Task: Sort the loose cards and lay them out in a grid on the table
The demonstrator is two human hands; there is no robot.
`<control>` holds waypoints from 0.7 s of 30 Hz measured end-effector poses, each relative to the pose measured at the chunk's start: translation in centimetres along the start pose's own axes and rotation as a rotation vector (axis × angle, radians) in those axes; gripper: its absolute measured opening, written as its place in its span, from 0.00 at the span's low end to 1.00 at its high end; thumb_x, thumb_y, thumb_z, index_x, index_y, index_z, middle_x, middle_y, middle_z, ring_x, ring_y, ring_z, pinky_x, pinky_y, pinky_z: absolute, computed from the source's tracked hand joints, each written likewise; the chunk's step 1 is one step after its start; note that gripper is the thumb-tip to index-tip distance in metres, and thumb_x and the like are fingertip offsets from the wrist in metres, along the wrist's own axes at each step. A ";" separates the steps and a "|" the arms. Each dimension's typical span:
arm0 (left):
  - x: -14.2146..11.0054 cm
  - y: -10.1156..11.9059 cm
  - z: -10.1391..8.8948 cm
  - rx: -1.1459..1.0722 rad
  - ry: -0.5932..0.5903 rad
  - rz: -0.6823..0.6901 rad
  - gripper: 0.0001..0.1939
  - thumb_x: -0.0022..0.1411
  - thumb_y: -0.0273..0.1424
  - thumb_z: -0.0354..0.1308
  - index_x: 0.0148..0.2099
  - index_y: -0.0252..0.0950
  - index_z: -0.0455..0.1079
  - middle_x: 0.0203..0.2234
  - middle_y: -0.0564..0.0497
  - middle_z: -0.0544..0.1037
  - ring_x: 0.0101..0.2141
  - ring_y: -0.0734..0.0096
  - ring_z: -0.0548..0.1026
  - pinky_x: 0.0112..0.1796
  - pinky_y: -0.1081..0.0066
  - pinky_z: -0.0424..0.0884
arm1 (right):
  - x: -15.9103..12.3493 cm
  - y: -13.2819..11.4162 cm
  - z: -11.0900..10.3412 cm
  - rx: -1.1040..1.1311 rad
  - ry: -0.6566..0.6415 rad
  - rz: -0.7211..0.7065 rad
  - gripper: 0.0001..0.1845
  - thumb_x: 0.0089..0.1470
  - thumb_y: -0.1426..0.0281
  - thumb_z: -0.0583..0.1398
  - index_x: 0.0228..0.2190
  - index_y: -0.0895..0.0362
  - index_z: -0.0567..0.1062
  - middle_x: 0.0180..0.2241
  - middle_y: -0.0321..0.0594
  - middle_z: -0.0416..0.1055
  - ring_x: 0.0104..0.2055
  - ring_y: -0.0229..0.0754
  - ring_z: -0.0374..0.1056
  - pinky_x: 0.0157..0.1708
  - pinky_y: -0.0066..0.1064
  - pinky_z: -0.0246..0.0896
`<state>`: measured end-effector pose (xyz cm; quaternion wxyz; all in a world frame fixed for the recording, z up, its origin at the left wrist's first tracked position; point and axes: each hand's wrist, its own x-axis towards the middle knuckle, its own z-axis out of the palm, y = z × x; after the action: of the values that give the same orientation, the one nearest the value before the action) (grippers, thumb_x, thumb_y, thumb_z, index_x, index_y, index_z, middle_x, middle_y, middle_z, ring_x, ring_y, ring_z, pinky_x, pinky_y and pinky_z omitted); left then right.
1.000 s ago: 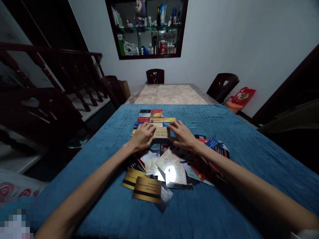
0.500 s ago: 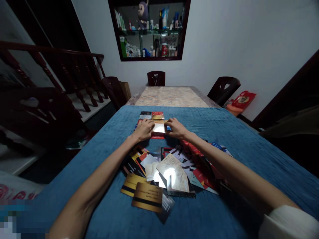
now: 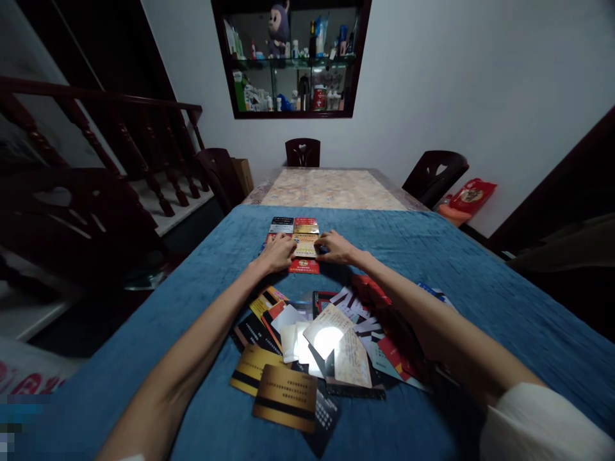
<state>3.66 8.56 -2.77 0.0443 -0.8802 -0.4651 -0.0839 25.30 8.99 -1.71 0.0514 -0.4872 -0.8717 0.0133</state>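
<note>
My left hand (image 3: pixel 277 252) has its fingers curled against the left edge of a cream-yellow card (image 3: pixel 305 246). On the opposite edge, my right hand (image 3: pixel 337 247) pinches with bent fingers, and a bit of blue shows beneath them. Just beyond this card lie a black-and-white card (image 3: pixel 282 224) and a red-and-gold card (image 3: pixel 306 225), side by side. A red card (image 3: pixel 303 266) sticks out on the near side. Part of another red card under my left hand is hidden. Closer to me spreads a loose pile of cards, with a gold card (image 3: pixel 284 397) at its front.
A blue cloth (image 3: pixel 202 358) covers the near part of the table, and the patterned tabletop (image 3: pixel 331 186) shows at the far end. Dark wooden chairs (image 3: pixel 435 174) stand around it. A shelf cabinet (image 3: pixel 293 61) is set in the back wall.
The bright glare has left the cream-yellow card, so its print shows. Both hands stay at its edges with only slight shifts. Less blue shows by my right fingers. The view has moved a little.
</note>
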 end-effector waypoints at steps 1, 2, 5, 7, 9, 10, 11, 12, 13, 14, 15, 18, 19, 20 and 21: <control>0.1 0.0 0.1 -0.001 -0.008 0.000 0.09 0.60 0.26 0.54 0.42 0.37 0.72 0.47 0.42 0.76 0.52 0.50 0.66 0.50 0.50 0.63 | 0.0 0.0 0.0 -0.001 -0.006 -0.004 0.12 0.52 0.64 0.64 0.37 0.57 0.80 0.46 0.48 0.74 0.48 0.50 0.65 0.45 0.33 0.56; 0.1 -0.1 0.1 -0.003 -0.016 0.000 0.09 0.60 0.26 0.54 0.42 0.37 0.72 0.47 0.42 0.77 0.52 0.49 0.65 0.50 0.50 0.63 | 0.0 0.0 0.0 -0.002 -0.010 -0.007 0.12 0.52 0.64 0.64 0.37 0.57 0.80 0.45 0.48 0.74 0.48 0.50 0.65 0.46 0.33 0.55; 0.2 -0.1 0.1 -0.010 -0.043 -0.005 0.10 0.60 0.26 0.53 0.43 0.36 0.72 0.47 0.41 0.76 0.54 0.49 0.65 0.50 0.49 0.64 | 0.1 -0.1 0.0 -0.003 -0.018 -0.015 0.11 0.53 0.65 0.63 0.37 0.56 0.80 0.44 0.46 0.75 0.47 0.49 0.66 0.46 0.34 0.54; 0.3 -0.1 0.1 -0.009 -0.056 -0.008 0.11 0.60 0.26 0.52 0.43 0.36 0.73 0.48 0.40 0.76 0.54 0.48 0.65 0.50 0.49 0.64 | 0.1 -0.1 0.0 -0.004 -0.021 -0.016 0.10 0.53 0.65 0.63 0.37 0.56 0.80 0.43 0.46 0.76 0.47 0.49 0.65 0.46 0.34 0.54; 0.3 -0.1 0.1 -0.003 -0.062 -0.008 0.11 0.61 0.26 0.52 0.44 0.36 0.73 0.49 0.40 0.76 0.55 0.48 0.64 0.51 0.48 0.64 | 0.2 -0.1 0.0 -0.005 -0.022 -0.017 0.10 0.53 0.65 0.62 0.37 0.56 0.80 0.43 0.46 0.76 0.47 0.49 0.66 0.46 0.34 0.54; 0.3 -0.1 0.1 0.000 -0.062 -0.008 0.11 0.62 0.26 0.52 0.44 0.36 0.73 0.49 0.40 0.76 0.55 0.49 0.64 0.51 0.48 0.64 | 0.2 -0.1 0.0 -0.006 -0.022 -0.018 0.11 0.54 0.65 0.62 0.37 0.56 0.80 0.43 0.46 0.76 0.47 0.49 0.66 0.46 0.34 0.54; 0.3 -0.1 0.2 0.002 -0.062 -0.006 0.11 0.62 0.27 0.51 0.44 0.36 0.74 0.49 0.40 0.76 0.55 0.49 0.64 0.51 0.47 0.63 | 0.2 -0.1 0.1 -0.007 -0.022 -0.018 0.11 0.54 0.65 0.62 0.37 0.56 0.80 0.43 0.46 0.76 0.46 0.49 0.66 0.47 0.34 0.54; 0.3 -0.1 0.2 0.003 -0.061 -0.005 0.12 0.63 0.28 0.51 0.44 0.36 0.74 0.49 0.40 0.76 0.55 0.49 0.64 0.52 0.48 0.63 | 0.2 -0.1 0.1 -0.008 -0.023 -0.018 0.11 0.54 0.65 0.62 0.37 0.56 0.80 0.43 0.46 0.76 0.47 0.49 0.66 0.47 0.34 0.54; 0.4 -0.1 0.2 0.003 -0.059 -0.003 0.12 0.63 0.28 0.51 0.44 0.36 0.74 0.49 0.40 0.76 0.55 0.49 0.65 0.52 0.48 0.63 | 0.2 -0.1 0.2 -0.010 -0.023 -0.016 0.11 0.54 0.65 0.62 0.37 0.56 0.81 0.44 0.47 0.76 0.47 0.49 0.66 0.47 0.34 0.54; 0.4 -0.1 0.3 0.003 -0.056 0.001 0.12 0.64 0.29 0.51 0.44 0.36 0.74 0.49 0.40 0.76 0.55 0.49 0.65 0.52 0.48 0.63 | 0.2 -0.1 0.2 -0.011 -0.023 -0.012 0.11 0.55 0.64 0.62 0.38 0.56 0.81 0.44 0.47 0.76 0.47 0.49 0.66 0.47 0.34 0.54; 0.4 -0.2 0.3 0.002 -0.055 0.006 0.12 0.64 0.29 0.51 0.44 0.36 0.74 0.49 0.40 0.76 0.55 0.49 0.65 0.52 0.48 0.63 | 0.2 -0.1 0.3 -0.013 -0.022 -0.008 0.12 0.55 0.64 0.62 0.38 0.56 0.81 0.45 0.47 0.76 0.47 0.49 0.66 0.47 0.34 0.54; 0.4 -0.3 0.5 -0.006 -0.050 0.024 0.12 0.64 0.30 0.50 0.44 0.36 0.75 0.49 0.41 0.76 0.54 0.50 0.64 0.51 0.49 0.63 | 0.2 -0.1 0.4 -0.017 -0.021 0.003 0.12 0.56 0.64 0.61 0.39 0.56 0.81 0.46 0.47 0.75 0.48 0.49 0.65 0.47 0.34 0.54; 0.4 -0.4 0.6 -0.008 -0.048 0.029 0.12 0.65 0.30 0.50 0.43 0.36 0.75 0.48 0.41 0.76 0.54 0.50 0.64 0.51 0.50 0.63 | 0.2 -0.1 0.4 -0.018 -0.021 0.005 0.13 0.56 0.64 0.61 0.40 0.56 0.81 0.47 0.47 0.75 0.48 0.49 0.65 0.46 0.34 0.54; 0.4 -0.4 0.6 -0.009 -0.044 0.032 0.12 0.65 0.30 0.50 0.43 0.36 0.75 0.48 0.41 0.77 0.54 0.51 0.64 0.51 0.50 0.63 | 0.2 -0.1 0.5 -0.019 -0.021 0.006 0.13 0.56 0.64 0.61 0.40 0.56 0.81 0.47 0.47 0.75 0.48 0.49 0.65 0.46 0.34 0.54; 0.3 -0.4 0.7 -0.009 -0.039 0.036 0.12 0.64 0.30 0.50 0.42 0.36 0.75 0.48 0.42 0.77 0.54 0.51 0.64 0.51 0.50 0.63 | 0.2 0.0 0.5 -0.020 -0.021 0.007 0.13 0.56 0.64 0.61 0.40 0.56 0.81 0.48 0.46 0.75 0.48 0.49 0.65 0.46 0.34 0.54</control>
<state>3.58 9.18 -3.35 0.0326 -0.8902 -0.4494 -0.0681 25.12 9.15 -2.18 0.0373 -0.4903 -0.8707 0.0100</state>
